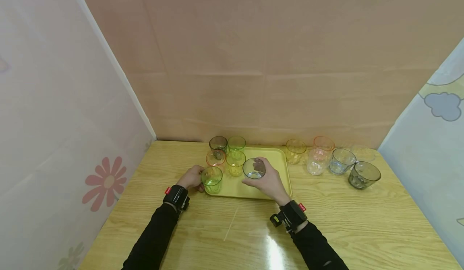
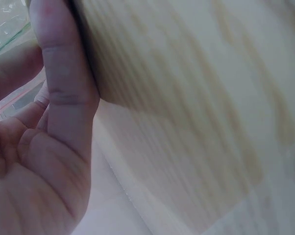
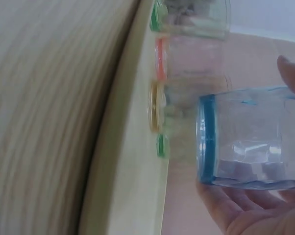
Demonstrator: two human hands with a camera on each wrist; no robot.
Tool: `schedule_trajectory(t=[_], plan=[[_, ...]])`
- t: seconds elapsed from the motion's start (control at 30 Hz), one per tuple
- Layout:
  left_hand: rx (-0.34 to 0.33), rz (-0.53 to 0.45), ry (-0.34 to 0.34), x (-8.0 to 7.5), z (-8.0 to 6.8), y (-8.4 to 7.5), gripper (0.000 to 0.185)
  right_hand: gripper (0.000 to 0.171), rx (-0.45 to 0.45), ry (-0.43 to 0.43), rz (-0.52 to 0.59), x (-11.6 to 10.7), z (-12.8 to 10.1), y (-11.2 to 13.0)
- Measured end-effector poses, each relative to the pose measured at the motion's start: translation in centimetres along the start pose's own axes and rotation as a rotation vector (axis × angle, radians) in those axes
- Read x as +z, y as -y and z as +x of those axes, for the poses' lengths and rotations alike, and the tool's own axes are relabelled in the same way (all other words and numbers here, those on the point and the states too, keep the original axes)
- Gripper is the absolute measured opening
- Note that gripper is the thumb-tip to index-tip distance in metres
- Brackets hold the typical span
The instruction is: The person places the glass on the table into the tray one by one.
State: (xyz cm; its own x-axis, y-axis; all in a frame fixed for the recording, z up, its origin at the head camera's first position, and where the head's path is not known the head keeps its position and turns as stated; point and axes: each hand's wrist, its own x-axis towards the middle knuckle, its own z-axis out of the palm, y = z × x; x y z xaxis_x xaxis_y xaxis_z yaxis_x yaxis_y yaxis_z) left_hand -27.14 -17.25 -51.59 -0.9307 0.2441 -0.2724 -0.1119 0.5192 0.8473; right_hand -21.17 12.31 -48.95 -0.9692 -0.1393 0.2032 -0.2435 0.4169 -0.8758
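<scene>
In the head view my right hand [image 1: 269, 181] holds a clear, blue-based glass [image 1: 254, 169], thumb and fingers spread around its sides, over the yellow tray [image 1: 270, 191]. The right wrist view shows the blue glass [image 3: 250, 139] raised near the tray's edge. My left hand [image 1: 192, 178] grips the left side of a green glass [image 1: 213, 183] at the tray's front left corner. In the left wrist view the left thumb [image 2: 66, 93] lies extended close to the tabletop; that glass is mostly hidden there. Behind it stand a red-rimmed glass [image 1: 214, 162] and a yellow glass [image 1: 235, 166].
A dark grey glass [image 1: 218, 143] and another green glass [image 1: 237, 142] stand at the tray's back left. On the wooden table [image 1: 326, 221] to the right are several more glasses, including a yellow one [image 1: 295, 153], a blue one [image 1: 340, 163] and a grey one [image 1: 363, 176]. Papered walls enclose the table.
</scene>
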Motion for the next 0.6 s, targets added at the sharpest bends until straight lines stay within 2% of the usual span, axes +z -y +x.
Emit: schedule_trajectory(t=[0.37, 0.6], plan=[[0.012, 0.005, -0.012, 0.0, 0.1, 0.1, 0.016, 0.082, 0.053, 0.091, -0.030, 2.7, 0.3, 0.6], [0.011, -0.006, -0.007, 0.1, 0.0, 0.2, 0.015, 0.081, 0.041, 0.095, -0.080, 4.2, 0.2, 0.6]])
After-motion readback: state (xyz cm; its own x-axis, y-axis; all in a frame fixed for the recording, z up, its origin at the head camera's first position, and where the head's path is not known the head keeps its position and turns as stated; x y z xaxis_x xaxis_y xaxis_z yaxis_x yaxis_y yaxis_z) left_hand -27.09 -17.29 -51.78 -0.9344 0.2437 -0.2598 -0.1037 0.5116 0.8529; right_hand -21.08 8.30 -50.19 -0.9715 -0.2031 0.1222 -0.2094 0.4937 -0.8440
